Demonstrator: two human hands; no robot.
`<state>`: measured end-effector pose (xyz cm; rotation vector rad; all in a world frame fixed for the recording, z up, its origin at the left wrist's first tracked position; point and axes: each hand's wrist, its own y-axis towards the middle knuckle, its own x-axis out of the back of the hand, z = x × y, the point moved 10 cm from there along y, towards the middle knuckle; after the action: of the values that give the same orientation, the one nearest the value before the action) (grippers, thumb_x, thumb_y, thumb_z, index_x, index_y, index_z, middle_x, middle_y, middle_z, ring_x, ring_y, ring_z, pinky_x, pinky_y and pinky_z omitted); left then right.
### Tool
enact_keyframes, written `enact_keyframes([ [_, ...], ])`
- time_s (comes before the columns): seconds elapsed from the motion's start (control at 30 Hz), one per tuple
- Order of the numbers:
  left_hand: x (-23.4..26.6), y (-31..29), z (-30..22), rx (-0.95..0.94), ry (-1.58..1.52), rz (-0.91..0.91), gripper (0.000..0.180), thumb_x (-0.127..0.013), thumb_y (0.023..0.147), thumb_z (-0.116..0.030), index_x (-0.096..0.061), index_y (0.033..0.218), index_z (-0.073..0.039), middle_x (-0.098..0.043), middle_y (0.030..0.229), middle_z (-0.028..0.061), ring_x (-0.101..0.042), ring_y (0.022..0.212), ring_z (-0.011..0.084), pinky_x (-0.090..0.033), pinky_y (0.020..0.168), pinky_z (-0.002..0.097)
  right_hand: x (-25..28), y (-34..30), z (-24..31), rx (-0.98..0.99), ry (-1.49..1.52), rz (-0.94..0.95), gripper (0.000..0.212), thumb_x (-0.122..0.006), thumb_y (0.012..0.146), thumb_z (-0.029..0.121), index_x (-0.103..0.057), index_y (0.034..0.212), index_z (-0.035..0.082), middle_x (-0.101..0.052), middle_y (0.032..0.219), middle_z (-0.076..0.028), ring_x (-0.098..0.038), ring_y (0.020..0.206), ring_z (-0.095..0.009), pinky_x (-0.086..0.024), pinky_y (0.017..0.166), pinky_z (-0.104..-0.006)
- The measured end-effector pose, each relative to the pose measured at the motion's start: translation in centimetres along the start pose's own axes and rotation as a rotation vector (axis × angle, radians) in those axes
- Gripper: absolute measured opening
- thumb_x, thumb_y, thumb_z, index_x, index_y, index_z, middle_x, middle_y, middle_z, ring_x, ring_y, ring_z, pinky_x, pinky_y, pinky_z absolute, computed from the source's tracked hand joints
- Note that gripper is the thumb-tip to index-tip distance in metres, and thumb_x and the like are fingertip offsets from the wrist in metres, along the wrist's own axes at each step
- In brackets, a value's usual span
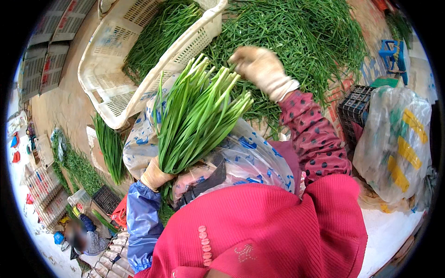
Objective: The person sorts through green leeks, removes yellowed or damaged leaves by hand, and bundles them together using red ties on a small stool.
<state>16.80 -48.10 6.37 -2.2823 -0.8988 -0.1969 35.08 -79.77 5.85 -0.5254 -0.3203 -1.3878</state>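
Note:
A thick bunch of garlic chives (197, 125) rises from my left hand (157, 174), whose gloved fingers are wrapped round its lower leafy part. The pale stalk ends point up and away from me, spread at uneven heights. My right hand (262, 69), also in a pale glove, is beside those ends at the upper right. Its fingers are bent together in a pinch; whatever they hold is too small to name. Clear plastic sheeting with blue marks (248, 148) covers my lap under the bunch.
A white slatted crate (109, 92) with chives inside stands tilted at the far left. Beyond my right hand spreads a big heap of loose chives (296, 37). To the right are a black crate (354, 109), a clear plastic bag (389, 143) and a blue stool (394, 58). Another person (88, 238) is at the lower left.

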Motion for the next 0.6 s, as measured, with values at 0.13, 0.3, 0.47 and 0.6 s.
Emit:
enact_keyframes([
  [0.13, 0.0, 0.1, 0.6, 0.039, -0.077, 0.012, 0.039, -0.074, 0.074, -0.006, -0.065, 0.111, -0.005, -0.069, 0.105, 0.0089, -0.064, 0.095, 0.0225, -0.049, 0.086, 0.0323, 8.7, 0.1, -4.9, -0.23, -0.397, -0.175, 0.051, -0.06, 0.088, 0.038, -0.056, 0.124, 0.003, -0.065, 0.116, -0.018, -0.061, 0.108, -0.03, -0.047, 0.095, -0.0362],
  [0.3, -0.2, 0.3, -0.4, -0.088, 0.087, 0.028, 0.038, -0.074, 0.074, -0.006, -0.066, 0.111, -0.006, -0.069, 0.103, 0.0091, -0.065, 0.093, 0.0229, -0.05, 0.085, 0.033, 0.8, -4.7, -4.2, -0.453, 0.325, 0.354, 0.041, -0.055, 0.095, 0.037, -0.061, 0.118, 0.003, -0.065, 0.111, -0.005, -0.059, 0.086, -0.015, -0.053, 0.073, -0.0275],
  [0.47, 0.2, 0.2, -0.3, -0.004, -0.03, 0.019, 0.037, -0.074, 0.075, -0.006, -0.065, 0.11, -0.005, -0.069, 0.104, 0.0084, -0.065, 0.092, 0.022, -0.05, 0.085, 0.0332, -3.2, -5.4, -2.7, -0.338, 0.562, 0.319, 0.027, -0.059, 0.091, 0.021, -0.068, 0.106, 0.0, -0.069, 0.087, -0.003, -0.057, 0.07, -0.008, -0.047, 0.065, -0.0231],
  [0.6, 0.0, -0.6, 0.5, 0.09, -0.183, -0.025, 0.038, -0.073, 0.077, -0.006, -0.063, 0.113, -0.003, -0.069, 0.106, 0.0065, -0.064, 0.094, 0.0198, -0.05, 0.086, 0.0325, 4.7, -3.5, -3.5, -0.208, 0.266, -0.202, 0.023, -0.063, 0.085, 0.018, -0.068, 0.099, 0.001, -0.07, 0.085, -0.005, -0.062, 0.079, -0.015, -0.049, 0.074, -0.0293],
])
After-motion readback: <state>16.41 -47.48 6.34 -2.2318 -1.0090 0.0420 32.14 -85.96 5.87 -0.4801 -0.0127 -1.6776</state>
